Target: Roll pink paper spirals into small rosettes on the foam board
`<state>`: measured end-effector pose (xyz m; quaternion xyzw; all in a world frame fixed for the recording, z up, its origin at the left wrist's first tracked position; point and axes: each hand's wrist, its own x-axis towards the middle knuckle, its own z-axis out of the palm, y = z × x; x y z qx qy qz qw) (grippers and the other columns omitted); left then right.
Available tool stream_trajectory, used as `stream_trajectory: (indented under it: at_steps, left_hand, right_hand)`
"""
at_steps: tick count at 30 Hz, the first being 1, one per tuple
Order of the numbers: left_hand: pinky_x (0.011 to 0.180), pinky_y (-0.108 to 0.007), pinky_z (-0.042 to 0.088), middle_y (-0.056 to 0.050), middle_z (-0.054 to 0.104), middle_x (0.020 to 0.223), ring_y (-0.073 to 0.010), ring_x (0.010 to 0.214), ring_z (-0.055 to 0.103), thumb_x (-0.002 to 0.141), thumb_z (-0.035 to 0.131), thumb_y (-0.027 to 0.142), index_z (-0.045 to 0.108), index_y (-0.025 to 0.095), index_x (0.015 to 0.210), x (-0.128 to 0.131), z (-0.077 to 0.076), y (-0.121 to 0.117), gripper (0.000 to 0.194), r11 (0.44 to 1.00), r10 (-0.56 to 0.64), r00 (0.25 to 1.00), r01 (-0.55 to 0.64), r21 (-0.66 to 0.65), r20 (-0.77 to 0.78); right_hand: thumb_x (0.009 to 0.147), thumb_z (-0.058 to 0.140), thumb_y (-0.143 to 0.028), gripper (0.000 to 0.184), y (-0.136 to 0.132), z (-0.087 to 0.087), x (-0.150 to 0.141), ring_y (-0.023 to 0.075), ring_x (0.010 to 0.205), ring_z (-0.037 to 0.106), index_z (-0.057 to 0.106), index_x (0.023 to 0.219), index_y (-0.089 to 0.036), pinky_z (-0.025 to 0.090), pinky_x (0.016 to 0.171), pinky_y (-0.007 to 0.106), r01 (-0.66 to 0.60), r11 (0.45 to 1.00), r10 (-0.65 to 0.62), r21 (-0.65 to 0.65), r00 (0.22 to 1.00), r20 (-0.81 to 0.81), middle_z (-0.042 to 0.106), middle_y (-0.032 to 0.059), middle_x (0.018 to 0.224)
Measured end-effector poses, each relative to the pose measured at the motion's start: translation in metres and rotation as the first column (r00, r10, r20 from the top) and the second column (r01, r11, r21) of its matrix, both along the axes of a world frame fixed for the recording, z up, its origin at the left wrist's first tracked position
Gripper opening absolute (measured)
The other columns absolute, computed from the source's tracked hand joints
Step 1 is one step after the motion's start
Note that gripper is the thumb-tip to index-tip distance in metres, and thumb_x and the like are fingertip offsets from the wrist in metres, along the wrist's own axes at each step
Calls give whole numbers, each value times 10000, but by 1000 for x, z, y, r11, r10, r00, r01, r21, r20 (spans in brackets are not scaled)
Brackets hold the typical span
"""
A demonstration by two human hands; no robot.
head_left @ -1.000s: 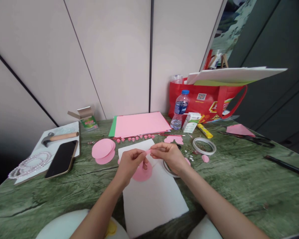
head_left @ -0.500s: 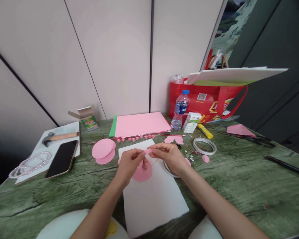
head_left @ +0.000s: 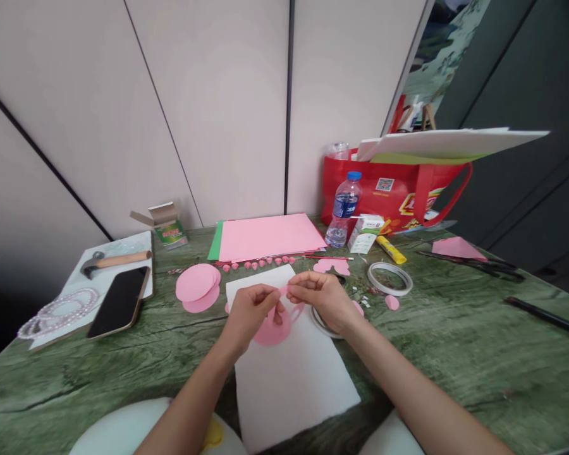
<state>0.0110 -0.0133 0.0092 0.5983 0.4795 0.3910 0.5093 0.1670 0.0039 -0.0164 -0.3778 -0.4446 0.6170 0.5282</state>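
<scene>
Both of my hands pinch a narrow pink paper strip (head_left: 297,311) above a white sheet (head_left: 291,385). My left hand (head_left: 253,316) has its thumb and forefinger closed on the strip's left part. Close beside it, my right hand (head_left: 320,300) pinches the strip too, and a loop of it hangs below the fingers. Under my left hand a pink paper circle (head_left: 272,333) lies on the white sheet, partly covered by the fingers. To the left sits a stack of pink paper circles (head_left: 196,284). Right of my right hand a tape roll (head_left: 326,325) is half hidden.
Small pink paper rolls (head_left: 253,264) line up before the pink sheets (head_left: 270,237). At right are another tape roll (head_left: 389,279), a glue stick (head_left: 391,249), a bottle (head_left: 344,212) and scissors (head_left: 483,265). A phone (head_left: 119,302) and hammer (head_left: 116,260) lie at left.
The pink strip now shows as a curled loop below my right hand, where before a thin straight end stuck out. Both hands stay nearly in place.
</scene>
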Motion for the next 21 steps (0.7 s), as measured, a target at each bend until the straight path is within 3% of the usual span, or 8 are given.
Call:
stream_trajectory:
  at_steps: [7, 13, 21]
  left_hand:
    - [529, -237, 377, 1, 593, 531, -104, 449, 517, 751, 520, 285, 571, 151, 585, 1, 1, -1, 219, 1000, 2, 1000, -2, 2, 2]
    - [495, -226, 345, -3, 602, 539, -95, 450, 497, 744, 534, 298, 582, 149, 588, -1, 0, 0, 221, 999, 51, 998, -51, 20, -30]
    - [522, -222, 379, -13, 624, 586, -103, 505, 522, 717, 557, 282, 611, 141, 627, 1, 1, 0, 176, 998, 58, 998, -58, -26, -7]
  right_hand:
    - [531, 765, -282, 220, -1, 1, 0, 109, 543, 600, 687, 703, -169, 474, 588, 251, 29, 999, -29, 16, 999, 35, 666, 5, 581]
    - [584, 733, -280, 219, 0, -1, 1, 117, 614, 624, 695, 771, -170, 476, 655, 258, -26, 999, 25, 35, 1000, 18, 692, 21, 661]
    - [549, 757, -245, 197, 0, 0, 0, 102, 585, 603, 678, 711, -166, 443, 592, 225, -10, 999, 10, 36, 1000, 10, 677, 6, 635]
